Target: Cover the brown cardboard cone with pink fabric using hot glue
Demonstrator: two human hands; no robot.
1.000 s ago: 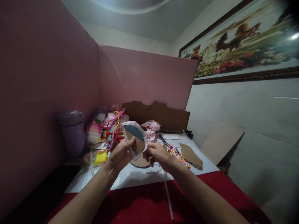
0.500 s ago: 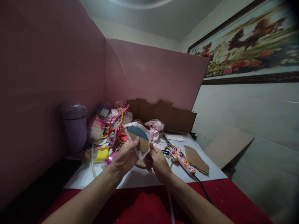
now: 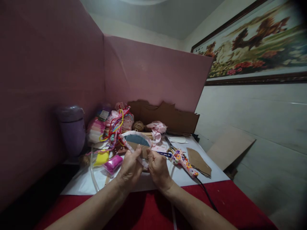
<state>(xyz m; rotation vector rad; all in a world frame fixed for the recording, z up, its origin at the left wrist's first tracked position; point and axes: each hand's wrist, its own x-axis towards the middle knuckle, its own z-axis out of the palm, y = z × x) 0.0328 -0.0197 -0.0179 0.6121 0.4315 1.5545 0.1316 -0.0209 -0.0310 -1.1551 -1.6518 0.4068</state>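
Observation:
Between my two hands is a round cardboard piece [image 3: 137, 147], brown with a blue patch at its top and pale pink cloth around its rim. My left hand [image 3: 131, 164] grips its lower left, thumb lying on the cardboard face. On the lower right edge my right hand [image 3: 158, 166] is closed, its fingers curled and the thumb pressed on the rim. The fingers behind the piece are hidden. Just right of my right hand lies a flower-patterned glue gun [image 3: 184, 162], with scissors [image 3: 170, 147] behind it.
Left of my hands lie a pink packet [image 3: 113, 164], a yellow packet [image 3: 101, 157] and a heap of coloured pipe cleaners [image 3: 118, 124]. A twine ball [image 3: 138, 126] and pink cloth [image 3: 157, 127] sit behind. Scrap cardboard [image 3: 199, 162] lies right; a black cord [image 3: 207, 195] crosses the red cloth.
The round piece has tipped back and sits slightly lower and left in view. My right hand has curled more tightly at its edge. The whole view has shifted a little.

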